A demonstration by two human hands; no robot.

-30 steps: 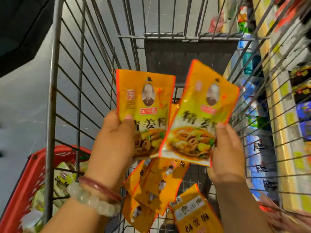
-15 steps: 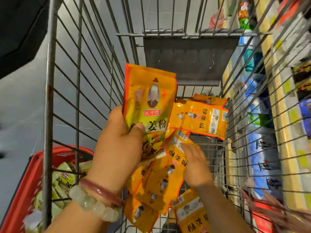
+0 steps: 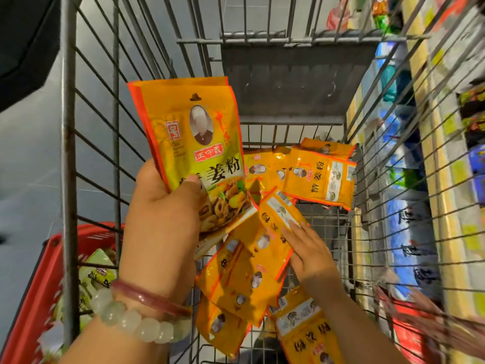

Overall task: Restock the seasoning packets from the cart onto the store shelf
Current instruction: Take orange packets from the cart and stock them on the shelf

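The fingers (image 3: 193,179) of the left hand (image 3: 162,219) are curling round the lower part of a small stack of orange seasoning packets (image 3: 194,143), with the thumb pressing on the front face and the remaining fingers hidden behind the stack. The stack is standing upright above the wire cart (image 3: 67,153), printed side toward the camera. The fingers (image 3: 294,232) of the right hand (image 3: 312,258) are lying straight and slightly spread, with the tips touching a loose packet (image 3: 275,214) that is tilting over the heap in the cart. Whether the right thumb is catching an edge under that packet cannot be told, since the packet is covering it. More loose packets (image 3: 320,179) are lying flat and overlapping across the cart floor, ahead of and below both hands. Two bracelets (image 3: 141,316) are sitting on the left wrist. A red basket (image 3: 39,285) is standing outside the left wall of the cart. The store shelf (image 3: 433,179) is showing through the right wall, blurred.
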